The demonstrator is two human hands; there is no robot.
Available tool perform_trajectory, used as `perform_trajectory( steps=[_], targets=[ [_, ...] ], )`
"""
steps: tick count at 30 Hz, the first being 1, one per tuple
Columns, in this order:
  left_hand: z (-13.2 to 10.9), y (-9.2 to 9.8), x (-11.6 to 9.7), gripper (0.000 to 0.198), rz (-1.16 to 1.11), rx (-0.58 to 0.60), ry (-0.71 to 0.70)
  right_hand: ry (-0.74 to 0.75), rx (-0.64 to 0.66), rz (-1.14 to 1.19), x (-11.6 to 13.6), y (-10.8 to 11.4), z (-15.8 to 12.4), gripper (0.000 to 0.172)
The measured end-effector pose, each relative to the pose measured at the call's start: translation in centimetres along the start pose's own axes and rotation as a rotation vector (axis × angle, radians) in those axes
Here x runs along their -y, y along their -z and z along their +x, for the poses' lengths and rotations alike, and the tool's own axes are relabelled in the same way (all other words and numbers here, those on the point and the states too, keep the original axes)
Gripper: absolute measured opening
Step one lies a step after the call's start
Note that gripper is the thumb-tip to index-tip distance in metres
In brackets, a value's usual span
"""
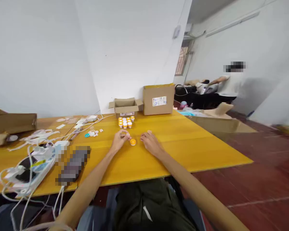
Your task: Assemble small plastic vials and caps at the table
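Note:
My left hand [119, 140] is closed in a pinch around a small whitish piece [128, 136], partly covered by the fingers and too small to name. Just right of those fingertips, a small round orange-and-white capped container [133, 142] rests on the yellow table. On its other side lies my right hand [151, 142], fingers loosely bent and nothing visible in them; it is apart from the container. Beyond both hands stands a tight cluster of similar small containers [125, 124] with orange or white tops. To the left are a teal ring [87, 135] and several small white pieces [93, 133].
An open small carton [125, 106] and a larger closed box [158, 100] stand against the wall. A phone [73, 165] and a power strip [42, 165] with tangled cables occupy the table's left. Another person [231, 84] is in the background at right.

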State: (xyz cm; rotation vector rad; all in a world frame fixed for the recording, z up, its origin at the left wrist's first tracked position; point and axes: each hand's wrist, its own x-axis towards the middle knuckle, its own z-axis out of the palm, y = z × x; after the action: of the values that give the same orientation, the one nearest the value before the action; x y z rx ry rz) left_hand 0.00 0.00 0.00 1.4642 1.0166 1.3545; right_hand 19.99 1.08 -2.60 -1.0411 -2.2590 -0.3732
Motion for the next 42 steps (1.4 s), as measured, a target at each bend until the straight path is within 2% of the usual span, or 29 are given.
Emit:
perform_trajectory(
  steps=[3, 6, 11, 14, 24, 36, 42],
  targets=[
    [0.0, 0.1, -0.2, 0.04, 0.006, -0.002, 0.012, -0.031, -0.006, 0.033, 0.0, -0.3, -0.1, 0.022],
    [0.0, 0.1, -0.5, 0.038, 0.005, -0.02, 0.032, -0.034, -0.065, 0.109, 0.2, -0.3, -0.2, 0.025],
    [-0.2, -0.1, -1.1, 0.034, -0.017, -0.052, 0.05, 0.048, -0.242, 0.264, 1.0, -0.2, 0.0, 0.032],
    [-0.2, -0.1, -1.2, 0.032, -0.04, -0.07, 0.051, 0.114, -0.294, 0.307, 1.7, 0.0, 0.5, 0.036],
    [-0.2, 0.0, -1.2, 0.027, -0.117, -0.069, 0.045, 0.201, -0.329, 0.254, 3.7, 0.0, 2.7, 0.035],
    [-0.3, -0.3, -1.1, 0.025, -0.176, 0.031, 0.046, 0.143, -0.32, 0.241, 3.8, -0.4, 2.4, 0.037],
    [-0.3, -0.1, -1.0, 0.029, -0.175, 0.074, 0.046, 0.107, -0.353, 0.199, 4.1, -0.5, 2.5, 0.031]
  ],
)
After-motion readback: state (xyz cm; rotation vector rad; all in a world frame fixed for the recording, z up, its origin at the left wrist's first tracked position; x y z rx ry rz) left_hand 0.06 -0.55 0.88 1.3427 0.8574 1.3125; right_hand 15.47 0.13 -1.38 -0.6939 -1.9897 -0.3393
